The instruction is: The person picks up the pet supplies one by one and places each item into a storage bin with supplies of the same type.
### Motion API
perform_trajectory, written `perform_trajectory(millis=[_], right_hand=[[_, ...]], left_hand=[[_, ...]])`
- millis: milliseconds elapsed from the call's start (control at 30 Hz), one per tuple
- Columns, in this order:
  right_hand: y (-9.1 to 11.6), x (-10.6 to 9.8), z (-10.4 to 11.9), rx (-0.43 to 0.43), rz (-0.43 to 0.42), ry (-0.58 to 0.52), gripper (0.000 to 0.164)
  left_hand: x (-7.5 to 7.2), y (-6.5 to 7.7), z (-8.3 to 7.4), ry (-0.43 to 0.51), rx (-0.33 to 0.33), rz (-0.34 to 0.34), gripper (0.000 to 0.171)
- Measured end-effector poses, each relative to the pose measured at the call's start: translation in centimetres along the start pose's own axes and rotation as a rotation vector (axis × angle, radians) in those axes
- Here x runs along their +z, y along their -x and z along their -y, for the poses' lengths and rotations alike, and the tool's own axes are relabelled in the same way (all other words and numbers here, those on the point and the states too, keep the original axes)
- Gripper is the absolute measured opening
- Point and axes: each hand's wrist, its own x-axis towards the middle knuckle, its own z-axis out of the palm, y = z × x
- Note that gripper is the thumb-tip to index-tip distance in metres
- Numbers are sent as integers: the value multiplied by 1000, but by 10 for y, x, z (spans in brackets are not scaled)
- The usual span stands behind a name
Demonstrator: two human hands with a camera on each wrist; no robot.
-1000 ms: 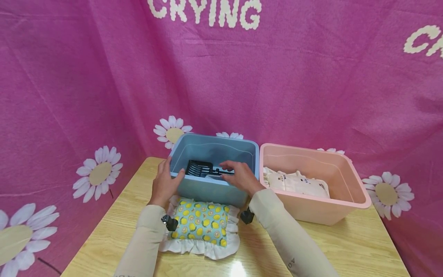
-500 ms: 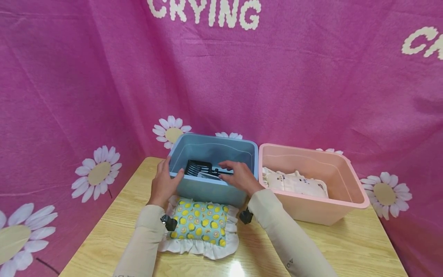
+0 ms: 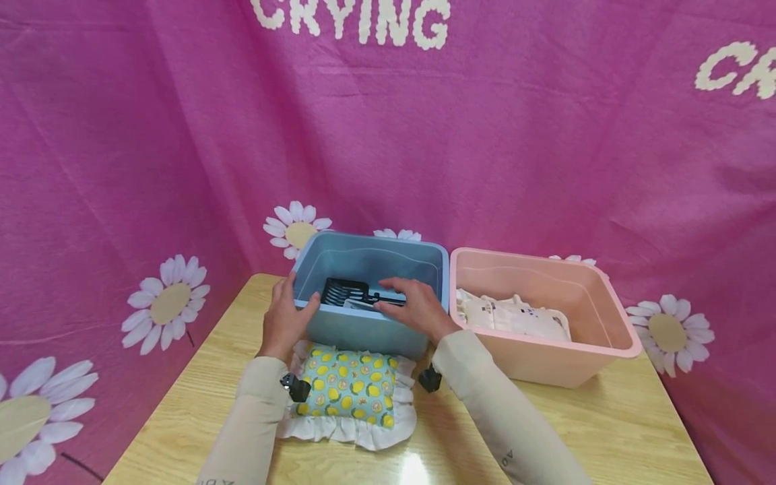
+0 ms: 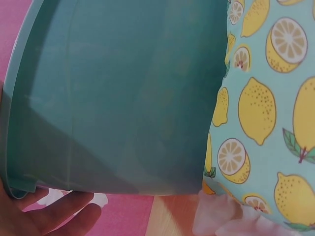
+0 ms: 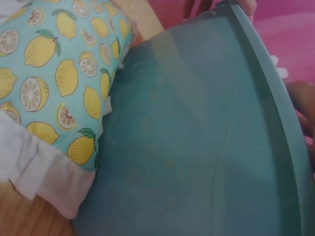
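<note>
In the head view a blue bin (image 3: 364, 329) stands on the table, and my left hand (image 3: 285, 323) grips its front left corner, thumb over the front rim and fingers along the side. My right hand (image 3: 417, 308) reaches over the front rim at the right, thumb and index finger apart with a gap between them. Inside the bin lies a black slotted scoop (image 3: 344, 292), its handle running toward the right hand. A pale flat piece (image 3: 359, 305) shows beside the scoop, partly hidden by the front rim. The right hand's other fingers are hidden.
A lemon-print cushion (image 3: 345, 387) with a white frill lies against the blue bin's front, between my forearms. At the right stands a pink bin (image 3: 533, 360) with a cream frilled cushion (image 3: 515, 318) in it. Pink cloth (image 3: 485, 155) hangs behind the wooden table (image 3: 612, 431).
My right hand has shifted slightly left over the blue bin, and the pale piece beside the scoop shows further left. My left hand keeps its place at the corner. The head view has shifted slightly.
</note>
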Motion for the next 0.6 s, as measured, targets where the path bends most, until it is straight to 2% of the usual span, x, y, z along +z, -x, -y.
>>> perform_trajectory(millis=[233,400,600], right_hand=[[1,-1,1,-18,-13,27,50],[3,-2,3,-70,-19,40,51],[5,-2,7,-98,-31,79,52]], left_hand=[[1,0,-3,5,-18,-5,80],[1,1,-4,18,-28,-1,79],[0,0,-2,17,-18,-2,78]])
